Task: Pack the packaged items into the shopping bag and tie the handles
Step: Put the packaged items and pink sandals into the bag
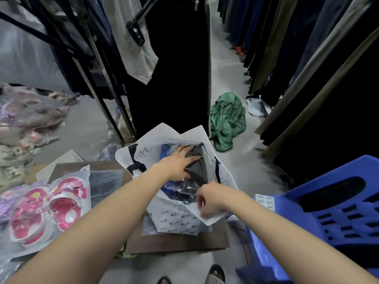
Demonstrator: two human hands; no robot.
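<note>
The left hand [180,160] lies flat, fingers spread, pressing down on a dark garment in clear plastic wrap [194,162], which sits inside the open mouth of a white shopping bag [143,152]; the press looks meant to seat the package deeper. The right hand [209,198], nearer the body, is pinched shut on the bag's near edge, apparently pulling it back to keep the mouth wide. A blue package [165,149] shows beneath the garment, just beyond the left fingertips. The bag rests on a brown cardboard box [176,242] under both wrists, and its handles are not yet tied. Left of the left forearm, 1 clear pack of pink children's sandals [47,208] waits, likely still to be packed. Right of the right forearm stands a blue plastic crate [328,218]. Beyond the hands, a crumpled green cloth [227,119] lies on the floor between racks of hanging dark clothes [170,68].
</note>
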